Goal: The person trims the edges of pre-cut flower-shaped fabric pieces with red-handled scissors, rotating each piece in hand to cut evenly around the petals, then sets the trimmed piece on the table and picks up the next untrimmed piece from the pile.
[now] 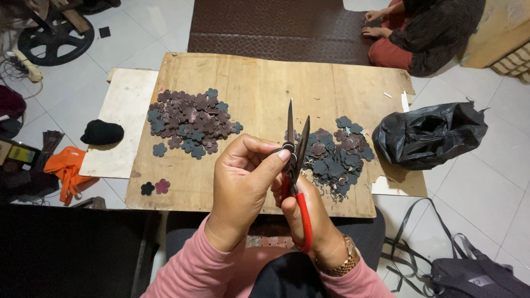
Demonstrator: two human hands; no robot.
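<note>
Gripping red-handled scissors (297, 165), the right hand (309, 221) is closed around the handles low in the view, a gold watch (343, 264) on its wrist. The blades point up and away, slightly parted. The left hand (243, 179) is curled beside it, its fingertips pinching at the pivot of the scissors, where a small piece seems to be held; what it is cannot be told. Both sleeves are pink.

Just beyond the hands lies a plywood board (259, 83) that serves as the bench, flat on the tiled floor. On its right part, just behind the blades, sits a pile of dark flower-shaped cutouts (337, 154). A larger pile of flower cutouts (193, 121) lies on the left part, well apart from the first. Near the front left corner lie two single flowers, one black (147, 189) and one pink (162, 186), side by side.

To the right of the board rests a crumpled black plastic bag (430, 135); to the left, a black cloth lump (101, 132) on a pale panel. Farther off, a brown patterned sheet (276, 25) covers the floor, and another person (425, 33) sits at its right edge, hands on the sheet.
</note>
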